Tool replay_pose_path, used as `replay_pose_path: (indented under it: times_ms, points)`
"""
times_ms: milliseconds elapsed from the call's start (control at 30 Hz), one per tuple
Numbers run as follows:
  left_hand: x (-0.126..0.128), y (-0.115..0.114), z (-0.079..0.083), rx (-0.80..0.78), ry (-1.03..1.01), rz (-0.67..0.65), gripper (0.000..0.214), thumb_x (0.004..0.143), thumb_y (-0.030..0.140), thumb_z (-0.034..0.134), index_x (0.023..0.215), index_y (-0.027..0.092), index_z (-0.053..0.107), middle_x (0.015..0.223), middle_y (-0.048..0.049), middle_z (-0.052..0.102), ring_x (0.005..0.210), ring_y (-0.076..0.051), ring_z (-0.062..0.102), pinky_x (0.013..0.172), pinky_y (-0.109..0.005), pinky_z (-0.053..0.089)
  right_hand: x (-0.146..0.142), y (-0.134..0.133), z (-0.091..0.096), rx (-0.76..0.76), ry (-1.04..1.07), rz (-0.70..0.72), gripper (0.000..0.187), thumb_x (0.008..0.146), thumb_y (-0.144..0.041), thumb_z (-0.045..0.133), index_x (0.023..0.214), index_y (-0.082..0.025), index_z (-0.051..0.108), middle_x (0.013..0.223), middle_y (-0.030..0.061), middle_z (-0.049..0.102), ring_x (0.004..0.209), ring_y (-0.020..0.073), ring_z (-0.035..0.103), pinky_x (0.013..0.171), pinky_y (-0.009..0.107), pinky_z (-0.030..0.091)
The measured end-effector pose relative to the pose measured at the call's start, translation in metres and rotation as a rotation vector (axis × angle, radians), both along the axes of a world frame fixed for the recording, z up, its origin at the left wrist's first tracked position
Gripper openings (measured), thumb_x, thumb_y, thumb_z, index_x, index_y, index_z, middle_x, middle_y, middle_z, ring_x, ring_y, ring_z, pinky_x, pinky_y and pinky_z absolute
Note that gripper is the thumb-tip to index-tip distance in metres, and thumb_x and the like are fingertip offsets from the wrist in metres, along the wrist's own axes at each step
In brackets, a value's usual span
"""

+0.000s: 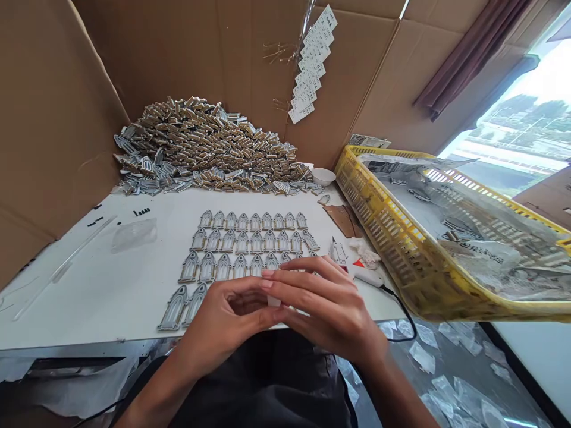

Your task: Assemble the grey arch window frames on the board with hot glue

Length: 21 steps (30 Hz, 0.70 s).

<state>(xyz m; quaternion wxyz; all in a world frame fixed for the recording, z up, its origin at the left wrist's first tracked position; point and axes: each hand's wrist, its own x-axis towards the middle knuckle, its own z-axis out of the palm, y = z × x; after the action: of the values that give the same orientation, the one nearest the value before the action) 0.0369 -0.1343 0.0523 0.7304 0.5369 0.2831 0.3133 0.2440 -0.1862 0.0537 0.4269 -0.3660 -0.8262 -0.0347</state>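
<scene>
My left hand (229, 318) and my right hand (328, 309) meet at the table's front edge, fingertips closed together. A small white piece (273, 301) shows between them; most of it is hidden behind the fingers, so its kind cannot be made out. Just beyond the hands, small arched window-shaped pieces (241, 242), grey with gold-brown edges, lie in rows on the white table (89, 285). Two larger-looking ones in the nearest row (173, 307) are beside my left hand. Part of the rows is covered by my right hand.
A big heap of similar pieces (200, 142) rises against the cardboard wall. A yellow crate (383, 232) with plastic bags stands right. Near it are a white glue gun (368, 276) with a black cord and a white bowl (323, 176). A clear bag (134, 235) lies left.
</scene>
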Motion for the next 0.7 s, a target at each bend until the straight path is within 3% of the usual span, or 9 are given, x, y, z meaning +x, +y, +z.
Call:
replay_pose_path:
  times_ms: [133,267,400,567,700]
  points:
    - [0.0,0.001,0.0,0.049,0.012,0.031,0.021,0.078,0.023,0.097,0.096,0.023,0.087,0.091,-0.0003,0.086,0.089,-0.019,0.082,0.083,-0.019,0.065,0.001,-0.002,0.004,-0.077,-0.024,0.005,0.052,0.101,-0.013,0.072,0.151,-0.018,0.06,0.152,0.008,0.068,0.131,0.0249,0.063,0.109,0.044,0.053]
    - [-0.002,0.001,0.0,0.214,0.096,0.192,0.02,0.083,0.027,0.094,0.102,0.026,0.088,0.097,-0.0002,0.087,0.09,-0.019,0.083,0.084,-0.018,0.066,0.003,-0.006,0.011,-0.213,0.132,0.033,0.07,0.093,-0.002,0.064,0.16,-0.019,0.051,0.151,0.0094,0.065,0.136,0.0214,0.061,0.115,0.039,0.051]
    - [-0.001,-0.004,-0.004,0.396,0.111,0.322,0.021,0.085,0.024,0.092,0.104,0.032,0.089,0.103,0.0024,0.088,0.09,-0.019,0.084,0.085,-0.02,0.068,0.0,-0.004,0.009,-0.264,0.297,0.054,0.058,0.095,-0.012,0.075,0.151,-0.022,0.063,0.134,0.0084,0.071,0.122,0.0196,0.067,0.105,0.033,0.055]
    - [-0.001,-0.005,-0.013,0.692,0.09,0.402,0.041,0.086,0.005,0.083,0.107,0.04,0.088,0.107,0.0085,0.087,0.097,-0.013,0.083,0.093,-0.015,0.064,-0.011,0.006,-0.003,-0.182,0.432,0.11,0.044,0.085,-0.02,0.093,0.127,-0.023,0.08,0.116,0.0069,0.075,0.106,0.0195,0.072,0.091,0.034,0.058]
    - [-0.003,-0.004,-0.014,0.821,0.08,0.397,0.045,0.087,0.003,0.081,0.114,0.039,0.085,0.11,0.0083,0.087,0.098,-0.011,0.083,0.091,-0.013,0.063,-0.013,0.01,-0.006,-0.18,0.506,0.145,0.05,0.08,-0.017,0.096,0.127,-0.029,0.081,0.114,0.0045,0.076,0.102,0.0189,0.073,0.084,0.034,0.058]
